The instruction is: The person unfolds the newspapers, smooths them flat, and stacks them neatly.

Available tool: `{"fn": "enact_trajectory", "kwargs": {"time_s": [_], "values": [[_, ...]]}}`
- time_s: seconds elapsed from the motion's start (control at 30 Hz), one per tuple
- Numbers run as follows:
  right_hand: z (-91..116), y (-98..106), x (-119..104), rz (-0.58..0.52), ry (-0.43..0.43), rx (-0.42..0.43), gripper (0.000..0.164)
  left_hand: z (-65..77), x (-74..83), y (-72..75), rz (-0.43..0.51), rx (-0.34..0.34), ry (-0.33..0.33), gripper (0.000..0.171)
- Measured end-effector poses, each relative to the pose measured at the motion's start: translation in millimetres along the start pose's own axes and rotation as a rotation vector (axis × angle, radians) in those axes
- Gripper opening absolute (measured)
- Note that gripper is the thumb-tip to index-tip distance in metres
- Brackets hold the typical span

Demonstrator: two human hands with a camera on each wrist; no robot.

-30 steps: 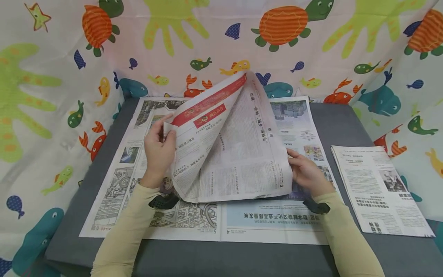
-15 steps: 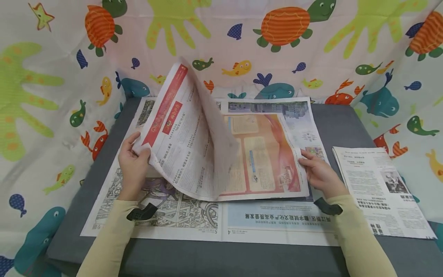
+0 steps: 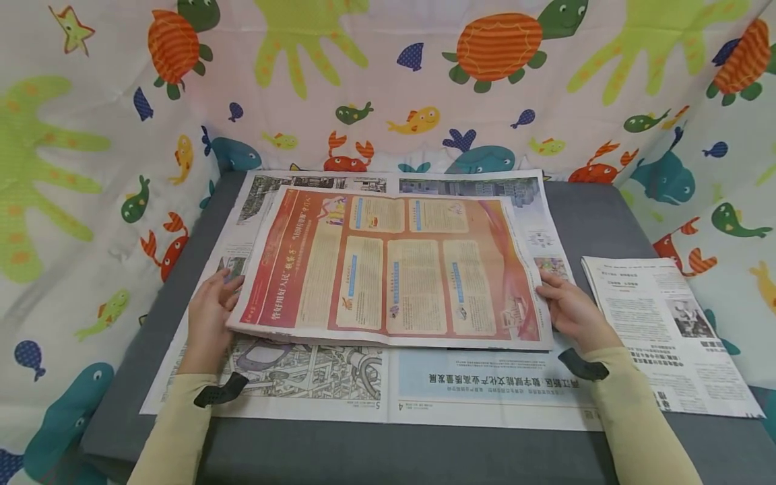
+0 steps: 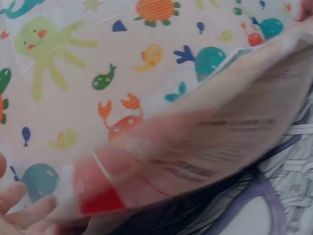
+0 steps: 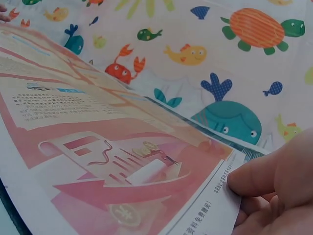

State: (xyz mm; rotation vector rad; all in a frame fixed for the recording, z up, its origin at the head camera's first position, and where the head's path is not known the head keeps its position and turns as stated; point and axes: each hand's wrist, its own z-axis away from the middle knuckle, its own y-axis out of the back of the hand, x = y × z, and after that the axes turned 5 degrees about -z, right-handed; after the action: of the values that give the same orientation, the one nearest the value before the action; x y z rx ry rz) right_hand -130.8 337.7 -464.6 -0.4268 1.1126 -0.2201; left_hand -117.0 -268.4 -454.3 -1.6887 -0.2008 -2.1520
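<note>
In the head view a folded newspaper (image 3: 418, 286), its orange-red page facing up, lies over a larger spread newspaper (image 3: 485, 404). My right hand (image 3: 576, 310) pinches the right edge of the folded one; in the right wrist view the thumb (image 5: 259, 178) lies on the page's white margin. At the opposite edge, my left hand (image 3: 209, 323) is beside the paper's lower left corner, with its fingers spread. The left wrist view has these fingers (image 4: 32, 213) at the lower left, next to a blurred, curving newspaper sheet (image 4: 195, 152).
A smaller folded newspaper stack (image 3: 667, 330) lies at the right of the grey table (image 3: 400, 451). A curtain (image 3: 376, 40) printed with sea animals stands behind and along both sides. Dark straps (image 3: 221, 391) sit on both wrists over pale sleeves.
My left hand has moved left and toward me, and the raised white page has come down, baring the whole orange-red page. My right hand has shifted slightly right, still at the edge.
</note>
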Motion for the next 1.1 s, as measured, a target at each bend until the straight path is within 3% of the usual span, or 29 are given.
{"fn": "enact_trajectory", "kwargs": {"time_s": [0.07, 0.13, 0.23, 0.3, 0.37, 0.43, 0.53, 0.7, 0.83, 0.93, 1.1], "values": [[-0.3, 1.3, 0.7, 0.003, 0.0, 0.002, 0.069, -1.2, 1.6, 2.9, -0.026, 0.012, 0.016, 0.057], [-0.2, 1.9, 1.2, 0.001, 0.003, -0.004, 0.068, -1.3, 2.4, 2.6, -0.129, 0.042, 0.004, 0.056], [0.2, 2.5, 1.6, 0.003, 0.012, -0.011, 0.068, 4.5, 0.6, -3.8, -0.411, 0.059, -0.077, 0.052], [0.6, 2.8, 1.7, 0.013, 0.021, -0.017, 0.067, 10.5, -2.6, -12.1, -0.656, 0.032, -0.194, 0.051], [1.1, 3.2, 1.8, 0.023, 0.025, -0.017, 0.067, 16.9, -4.8, -24.0, -0.867, -0.026, -0.365, 0.051], [2.2, 4.0, 1.6, 0.025, 0.02, -0.015, 0.068, 22.4, -7.5, -39.7, -1.006, -0.118, -0.52, 0.053], [3.8, 5.7, 1.0, 0.021, -0.002, -0.003, 0.071, 32.5, -11.7, -71.3, -1.121, -0.286, -0.64, 0.057], [3.6, 6.3, 4.1, 0.034, -0.006, 0.023, 0.07, 51.5, -29.4, -126.9, -1.285, -0.542, -0.62, 0.065], [1.4, 5.4, 8.9, 0.021, 0.005, 0.027, 0.073, 60.1, -46.9, -153.4, -1.399, -0.675, -0.619, 0.068], [0.5, 5.4, 10.1, 0.016, 0.009, 0.027, 0.073, 65.0, -55.2, -162.5, -1.442, -0.722, -0.608, 0.069], [1.9, 4.4, 7.4, 0.031, 0.017, 0.04, 0.076, 68.1, -61.8, -166.6, -1.464, -0.719, -0.602, 0.067]]}}
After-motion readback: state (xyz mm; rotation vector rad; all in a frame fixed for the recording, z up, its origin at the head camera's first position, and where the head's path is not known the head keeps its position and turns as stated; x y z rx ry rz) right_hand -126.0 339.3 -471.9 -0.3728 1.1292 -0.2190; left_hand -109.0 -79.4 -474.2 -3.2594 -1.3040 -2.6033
